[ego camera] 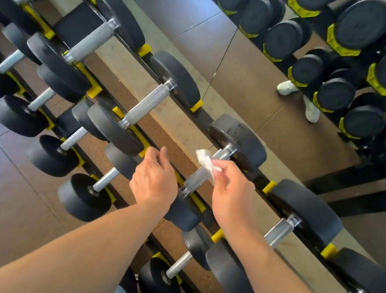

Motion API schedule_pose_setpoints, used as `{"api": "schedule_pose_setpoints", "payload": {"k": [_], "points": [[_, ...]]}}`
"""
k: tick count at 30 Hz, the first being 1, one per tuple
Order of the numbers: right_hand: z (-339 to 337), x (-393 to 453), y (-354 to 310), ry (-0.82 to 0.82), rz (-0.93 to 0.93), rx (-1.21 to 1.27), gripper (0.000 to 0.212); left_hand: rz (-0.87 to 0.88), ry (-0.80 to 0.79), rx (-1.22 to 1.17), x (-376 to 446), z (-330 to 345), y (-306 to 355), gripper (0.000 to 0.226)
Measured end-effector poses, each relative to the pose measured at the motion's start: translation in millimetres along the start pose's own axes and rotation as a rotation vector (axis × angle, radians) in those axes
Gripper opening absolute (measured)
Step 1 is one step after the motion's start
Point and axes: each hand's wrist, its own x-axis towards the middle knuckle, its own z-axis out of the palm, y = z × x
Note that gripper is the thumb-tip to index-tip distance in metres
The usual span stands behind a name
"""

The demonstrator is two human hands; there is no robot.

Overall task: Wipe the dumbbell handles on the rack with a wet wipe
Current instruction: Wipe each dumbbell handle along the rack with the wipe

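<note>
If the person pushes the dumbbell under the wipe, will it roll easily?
Probably not. The dumbbell has thick black ends that look heavy, and yellow holders on the rack appear to cradle them. The wipe, pinched by the right hand, looks thin and floppy, so it gives little push.

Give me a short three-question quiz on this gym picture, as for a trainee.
1. True or false: the right hand pinches the wet wipe.
2. What does the left hand hold? A) a spray bottle B) nothing C) a dumbbell
3. Fill in: the wipe hangs over a dumbbell's metal ____ on the rack.

Key: 1 true. 2 B. 3 handle.
</note>
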Motion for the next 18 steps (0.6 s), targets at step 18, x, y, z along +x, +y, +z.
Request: {"api": "schedule_pose_setpoints", "payload": {"k": [18], "points": [[17.0, 14.7, -2.7, -0.340, -0.241, -0.070, 0.020, -0.001, -0.011, 0.024, -1.4, -3.2, 3.5, 0.032]]}}
